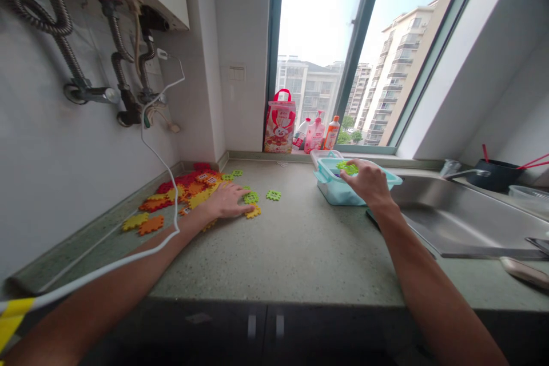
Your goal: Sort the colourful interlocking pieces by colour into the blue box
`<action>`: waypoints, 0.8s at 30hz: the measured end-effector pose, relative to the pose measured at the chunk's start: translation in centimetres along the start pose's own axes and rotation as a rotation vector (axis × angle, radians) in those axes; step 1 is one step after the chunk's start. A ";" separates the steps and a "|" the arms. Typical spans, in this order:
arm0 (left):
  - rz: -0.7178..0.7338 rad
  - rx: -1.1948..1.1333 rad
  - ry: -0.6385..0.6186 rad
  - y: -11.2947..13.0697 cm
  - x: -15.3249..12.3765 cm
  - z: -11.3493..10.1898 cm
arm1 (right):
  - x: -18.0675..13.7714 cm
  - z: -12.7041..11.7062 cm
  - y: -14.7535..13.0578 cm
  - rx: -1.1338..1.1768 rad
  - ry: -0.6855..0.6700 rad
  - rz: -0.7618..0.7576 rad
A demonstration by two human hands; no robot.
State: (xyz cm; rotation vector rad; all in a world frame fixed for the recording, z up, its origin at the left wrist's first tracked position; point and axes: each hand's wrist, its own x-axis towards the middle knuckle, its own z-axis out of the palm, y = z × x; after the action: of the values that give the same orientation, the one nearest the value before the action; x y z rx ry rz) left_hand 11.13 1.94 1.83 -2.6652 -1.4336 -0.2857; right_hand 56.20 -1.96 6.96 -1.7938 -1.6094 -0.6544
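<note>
My left hand [227, 201] lies over the countertop with its fingers stretched out. Its fingertips are at a green gear-edged toy piece [250, 198], and its thumb is by a yellow toy piece [253, 211]. Behind that hand spreads a pile of red, orange and yellow toy pieces [163, 203]. One more green piece [273, 195] lies apart to the right. Over a light-blue plastic box [341, 190], my right hand [369, 182] pinches a bright green toy piece [348, 168]. The box's contents are mostly hidden.
A white cable [160, 154] hangs across my left forearm. To the right is a steel sink [467, 220] with a faucet [465, 172] and a black pot [493, 176]. Bottles [315, 136] and a pink bag [280, 128] stand on the window sill.
</note>
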 end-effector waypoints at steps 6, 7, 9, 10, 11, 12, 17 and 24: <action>0.117 -0.022 -0.069 2.2 -0.6 -1.2 | -0.4 -0.9 -1.9 0.013 0.119 -0.030; 0.140 -0.032 -0.074 2.4 -0.7 -1.2 | -0.7 -0.6 -2.9 0.084 0.157 -0.108; 0.194 -0.054 -0.079 2.8 -0.8 -1.3 | -1.8 0.6 -5.6 0.262 0.118 -0.299; 0.224 -0.067 -0.076 2.9 -0.8 -1.3 | -2.5 1.6 -7.1 0.355 0.028 -0.407; 0.257 -0.080 -0.070 3.1 -0.8 -1.3 | -3.3 2.7 -8.6 0.421 -0.087 -0.485; 0.292 -0.093 -0.065 3.1 -0.8 -1.2 | -4.1 3.9 -9.9 0.451 -0.206 -0.533; 0.404 -0.137 -0.060 3.0 -0.6 -0.8 | -6.2 8.5 -12.2 0.477 -0.573 -0.572; 0.380 -0.202 -0.068 2.6 -0.7 -0.2 | -5.4 7.9 -10.9 0.567 -0.427 -0.466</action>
State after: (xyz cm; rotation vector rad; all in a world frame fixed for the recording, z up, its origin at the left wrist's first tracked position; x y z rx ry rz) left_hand 12.91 -0.12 1.92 -3.0622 -0.9226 -0.3215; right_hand 44.33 0.76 -0.91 -1.1905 -2.2505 0.0298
